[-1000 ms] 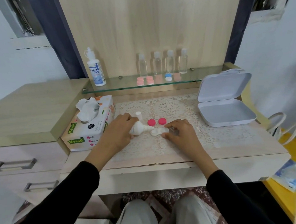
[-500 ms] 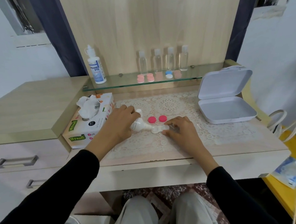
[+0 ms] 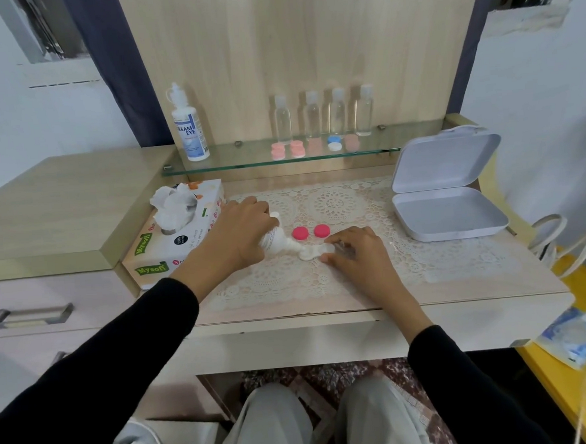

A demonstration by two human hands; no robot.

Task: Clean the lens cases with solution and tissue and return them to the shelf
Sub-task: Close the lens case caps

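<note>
Lace mat (image 3: 335, 202) covers the middle of our wooden worktop (image 3: 528, 276). On the mat lies the white lens case (image 3: 312, 252), flat and with its cups open. Two pink caps (image 3: 300, 233) sit side by side just behind it.

Our left hand (image 3: 241, 235) has its fingers curled round a small white solution bottle (image 3: 277, 243). The bottle is tipped over, and its thin end points at the left cup of the case. We cannot tell if it touches the cup.

Our right hand (image 3: 359, 255) pinches the right end of the case between thumb and first finger. The other fingers are curled over the mat.

To the left of the mat stands a tissue box (image 3: 170, 250) with a tissue poking out. To the right is a white box (image 3: 449, 212) with its lid up.

Behind the mat, a glass shelf (image 3: 247, 163) holds a big solution bottle (image 3: 190, 128), four clear bottles (image 3: 282, 119), some pink lens cases (image 3: 278, 151) and a blue and white lens case (image 3: 334, 143).
</note>
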